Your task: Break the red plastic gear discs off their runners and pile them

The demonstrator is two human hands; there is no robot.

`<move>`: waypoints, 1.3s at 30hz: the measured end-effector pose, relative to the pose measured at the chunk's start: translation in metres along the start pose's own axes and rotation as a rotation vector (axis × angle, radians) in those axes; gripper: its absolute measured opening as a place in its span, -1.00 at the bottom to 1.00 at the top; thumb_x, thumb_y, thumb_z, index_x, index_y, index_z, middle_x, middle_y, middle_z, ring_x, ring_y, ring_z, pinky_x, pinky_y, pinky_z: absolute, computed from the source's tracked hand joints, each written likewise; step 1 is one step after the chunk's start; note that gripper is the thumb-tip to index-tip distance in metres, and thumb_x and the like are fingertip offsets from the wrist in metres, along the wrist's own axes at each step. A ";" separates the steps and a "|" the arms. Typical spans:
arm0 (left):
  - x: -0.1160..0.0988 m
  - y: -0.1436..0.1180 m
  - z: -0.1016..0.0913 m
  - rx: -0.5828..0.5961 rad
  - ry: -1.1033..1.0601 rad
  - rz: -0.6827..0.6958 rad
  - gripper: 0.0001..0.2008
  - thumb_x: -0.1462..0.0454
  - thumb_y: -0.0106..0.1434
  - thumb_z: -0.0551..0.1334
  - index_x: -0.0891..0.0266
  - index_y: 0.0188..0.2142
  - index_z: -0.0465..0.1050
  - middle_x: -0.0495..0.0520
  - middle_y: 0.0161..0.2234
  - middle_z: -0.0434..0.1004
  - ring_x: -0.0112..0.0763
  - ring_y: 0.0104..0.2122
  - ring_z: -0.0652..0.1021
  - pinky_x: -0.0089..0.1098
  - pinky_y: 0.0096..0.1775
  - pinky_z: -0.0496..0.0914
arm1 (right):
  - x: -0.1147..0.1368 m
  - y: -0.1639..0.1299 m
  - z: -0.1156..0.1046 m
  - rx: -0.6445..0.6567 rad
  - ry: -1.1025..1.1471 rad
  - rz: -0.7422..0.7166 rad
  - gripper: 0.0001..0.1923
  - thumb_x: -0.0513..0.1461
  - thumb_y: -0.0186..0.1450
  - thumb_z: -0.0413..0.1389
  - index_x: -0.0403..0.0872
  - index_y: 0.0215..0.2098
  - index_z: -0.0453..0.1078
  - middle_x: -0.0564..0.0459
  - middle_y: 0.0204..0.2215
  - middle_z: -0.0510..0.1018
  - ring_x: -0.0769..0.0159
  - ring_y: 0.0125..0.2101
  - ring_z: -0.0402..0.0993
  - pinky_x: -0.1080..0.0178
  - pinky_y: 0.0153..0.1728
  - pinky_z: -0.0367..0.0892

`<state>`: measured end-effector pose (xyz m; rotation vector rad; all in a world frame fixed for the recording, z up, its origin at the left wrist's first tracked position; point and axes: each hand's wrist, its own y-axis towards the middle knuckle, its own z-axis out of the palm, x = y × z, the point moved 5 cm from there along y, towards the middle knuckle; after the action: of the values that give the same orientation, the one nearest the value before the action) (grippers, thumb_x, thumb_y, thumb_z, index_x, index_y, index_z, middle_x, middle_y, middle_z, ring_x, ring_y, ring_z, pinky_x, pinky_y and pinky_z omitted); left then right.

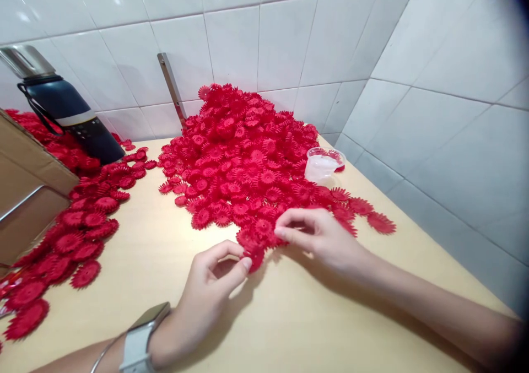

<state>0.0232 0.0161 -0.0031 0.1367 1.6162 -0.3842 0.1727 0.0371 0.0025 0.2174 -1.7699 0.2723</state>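
Note:
A big heap of red discs with toothed edges lies on the pale table, reaching up against the tiled wall. At its front edge my left hand pinches one red toothed disc between thumb and fingertips. My right hand is just to the right, thumb and forefinger closed together at the edge of the heap. Whether anything sits between those right fingertips is too small to make out. A watch with a pale strap is on my left wrist.
A clear plastic cup stands at the heap's right side. On the left are a cardboard box, a dark blue flask and more red discs. A metal strip leans on the tiled wall.

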 end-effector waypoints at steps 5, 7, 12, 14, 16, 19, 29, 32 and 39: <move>-0.001 0.001 0.000 -0.006 -0.014 0.018 -0.89 0.32 0.13 0.17 0.27 -0.50 0.41 -0.02 -0.47 0.46 -0.43 -0.40 0.45 -0.48 -0.31 0.30 | 0.004 0.003 -0.010 -0.124 -0.129 -0.051 -0.86 -0.28 0.16 0.04 -0.12 -0.54 0.35 0.07 -0.55 0.46 0.34 -0.49 0.37 0.32 -0.46 0.25; -0.003 -0.001 0.000 -0.007 0.043 0.039 -0.89 0.32 0.15 0.16 0.27 -0.48 0.41 0.00 -0.45 0.46 -0.43 -0.39 0.45 -0.47 -0.31 0.31 | 0.006 0.002 -0.010 -0.168 -0.153 -0.070 -0.87 -0.28 0.16 0.04 -0.12 -0.53 0.35 0.06 -0.54 0.47 0.34 -0.50 0.36 0.32 -0.46 0.25; -0.016 -0.012 0.004 0.085 0.333 0.253 -0.90 0.35 0.18 0.12 0.27 -0.38 0.41 0.08 -0.37 0.46 -0.37 -0.32 0.45 -0.42 -0.26 0.33 | 0.014 -0.006 -0.007 -0.243 -0.260 -0.204 -0.87 -0.28 0.19 0.03 -0.11 -0.51 0.32 0.09 -0.57 0.41 0.37 -0.55 0.30 0.33 -0.53 0.19; -0.022 -0.016 0.006 0.120 0.413 0.361 -0.89 0.40 0.17 0.11 0.29 -0.37 0.41 0.11 -0.35 0.47 -0.36 -0.30 0.45 -0.40 -0.21 0.33 | 0.016 -0.008 -0.004 -0.242 -0.294 -0.242 -0.87 -0.30 0.20 0.01 -0.11 -0.50 0.31 0.09 -0.57 0.40 0.38 -0.55 0.29 0.33 -0.52 0.19; -0.027 -0.019 0.008 0.150 0.475 0.442 -0.87 0.43 0.16 0.10 0.32 -0.35 0.41 0.15 -0.34 0.47 -0.34 -0.28 0.46 -0.38 -0.19 0.33 | 0.016 -0.011 0.000 -0.242 -0.312 -0.265 -0.87 -0.31 0.21 0.00 -0.11 -0.50 0.30 0.08 -0.56 0.40 0.38 -0.54 0.30 0.33 -0.50 0.20; -0.031 -0.022 0.011 0.174 0.561 0.531 -0.84 0.46 0.15 0.10 0.33 -0.31 0.41 0.19 -0.35 0.47 -0.31 -0.28 0.46 -0.34 -0.18 0.34 | 0.017 -0.012 0.003 -0.239 -0.323 -0.294 -0.87 -0.33 0.21 0.00 -0.12 -0.50 0.28 0.08 -0.56 0.39 0.38 -0.54 0.30 0.33 -0.50 0.20; -0.023 -0.019 0.005 0.072 0.304 0.366 -0.88 0.39 0.20 0.08 0.28 -0.34 0.38 0.10 -0.37 0.47 -0.42 -0.36 0.48 -0.47 -0.32 0.41 | 0.009 -0.005 -0.020 -0.396 -0.195 -0.253 -0.89 -0.24 0.18 0.06 -0.09 -0.48 0.26 0.10 -0.54 0.37 0.38 -0.51 0.31 0.33 -0.50 0.24; -0.010 -0.002 -0.006 -0.075 0.126 0.136 -0.90 0.29 0.18 0.13 0.26 -0.40 0.38 0.02 -0.40 0.44 -0.41 -0.38 0.48 -0.43 -0.30 0.39 | 0.009 -0.008 -0.015 -0.402 -0.208 -0.261 -0.90 -0.28 0.15 0.09 -0.09 -0.49 0.23 0.12 -0.55 0.34 0.39 -0.53 0.29 0.33 -0.51 0.23; -0.003 0.006 -0.003 -0.020 0.156 0.107 -0.89 0.27 0.13 0.18 0.27 -0.45 0.42 -0.02 -0.46 0.46 -0.45 -0.41 0.44 -0.48 -0.33 0.31 | 0.018 -0.013 0.013 -0.068 -0.280 -0.294 -0.94 -0.27 0.15 0.11 -0.12 -0.46 0.33 0.11 -0.53 0.38 0.43 -0.53 0.25 0.37 -0.54 0.15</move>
<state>0.0225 0.0234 -0.0010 0.2420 1.7580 -0.2796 0.1610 0.0205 0.0185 0.4811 -1.9897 -0.0326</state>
